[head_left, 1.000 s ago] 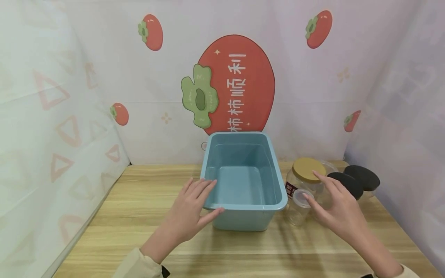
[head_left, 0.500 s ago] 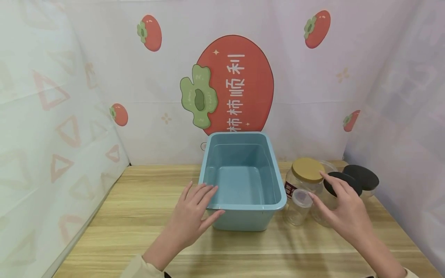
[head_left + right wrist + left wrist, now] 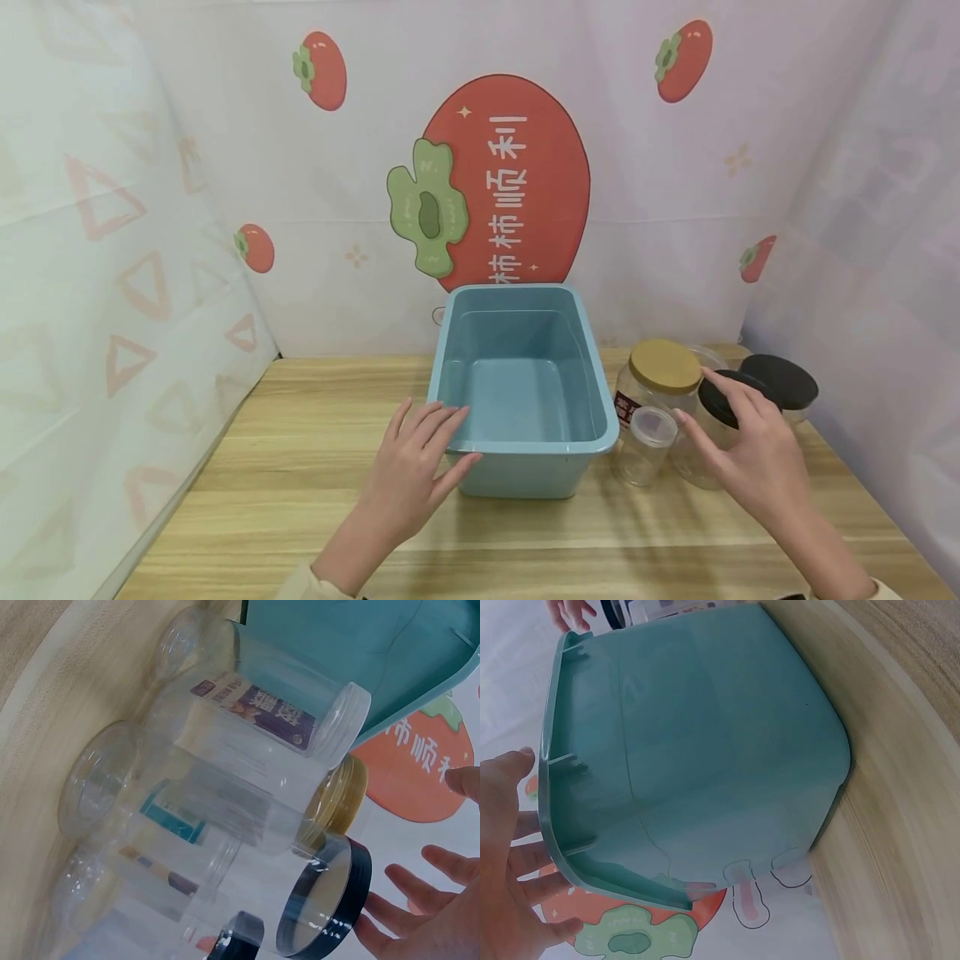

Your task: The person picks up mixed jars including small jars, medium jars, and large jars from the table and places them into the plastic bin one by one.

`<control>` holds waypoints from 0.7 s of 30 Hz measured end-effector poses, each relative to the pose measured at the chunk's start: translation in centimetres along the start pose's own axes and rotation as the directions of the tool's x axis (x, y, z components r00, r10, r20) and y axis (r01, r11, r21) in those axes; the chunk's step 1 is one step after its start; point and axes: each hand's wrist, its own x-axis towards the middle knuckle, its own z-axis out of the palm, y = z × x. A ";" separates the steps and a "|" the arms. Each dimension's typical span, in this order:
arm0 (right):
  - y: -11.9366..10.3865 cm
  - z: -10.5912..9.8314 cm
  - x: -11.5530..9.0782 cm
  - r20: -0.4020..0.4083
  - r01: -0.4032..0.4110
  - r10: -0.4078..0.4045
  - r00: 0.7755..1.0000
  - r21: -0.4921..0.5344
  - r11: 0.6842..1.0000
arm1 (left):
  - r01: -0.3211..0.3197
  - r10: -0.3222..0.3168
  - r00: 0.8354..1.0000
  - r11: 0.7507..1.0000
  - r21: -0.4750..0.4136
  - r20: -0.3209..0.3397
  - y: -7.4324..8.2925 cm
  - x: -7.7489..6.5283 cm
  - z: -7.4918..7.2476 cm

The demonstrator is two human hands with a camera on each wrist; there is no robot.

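Note:
A blue plastic tub (image 3: 517, 475) stands in the middle of the table. My left hand (image 3: 408, 471) hovers at its front left corner, fingers spread and loosely bent over the rim; whether they touch it I cannot tell. Over a group of clear jars to the right is my right hand (image 3: 757, 458), thumb and fingers apart. Closest to it is a tall jar with a black lid (image 3: 352, 892); the fingertips are beside the lid, contact unclear. A small clear-lidded jar (image 3: 643, 458) and a gold-lidded jar (image 3: 663, 367) stand left of that hand.
Behind the right hand stands another jar with a black lid (image 3: 783, 382), near the right curtain. A clear round rim (image 3: 708, 358) shows behind the gold lid. A patterned cloth (image 3: 330, 167) hangs along the table's back edge.
My right hand has shifted right, from above the small clear-lidded jar toward the black-lidded one. My left hand has dropped very slightly by the tub's corner. The tub and jars stay put.

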 end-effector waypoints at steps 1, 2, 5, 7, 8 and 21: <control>0.0 0.0 0.0 -0.006 0.004 -0.004 1.000 -0.004 1.000 | 0.002 -0.002 1.000 1.000 0.000 -0.009 0.0 0.0 0.1; 0.1 0.0 0.0 -0.012 0.006 -0.007 1.000 -0.010 1.000 | 0.004 -0.004 1.000 1.000 -0.001 -0.017 0.1 -0.1 0.1; 0.3 0.0 0.1 -0.027 0.009 -0.010 1.000 -0.017 1.000 | 0.006 -0.006 0.999 1.000 0.000 -0.035 0.2 -0.2 0.2; 0.4 0.0 0.1 -0.034 0.007 -0.007 0.999 -0.021 1.000 | 0.006 -0.006 0.999 1.000 0.001 -0.040 0.2 -0.3 0.3; 0.6 0.0 0.1 -0.037 0.004 -0.005 0.999 -0.021 1.000 | 0.007 -0.007 0.999 1.000 0.000 -0.041 0.2 -0.3 0.3; 1.6 0.6 -0.2 -0.101 -0.022 0.025 0.995 0.023 0.999 | -0.010 0.008 0.995 1.000 -0.018 -0.103 0.7 -0.4 0.6</control>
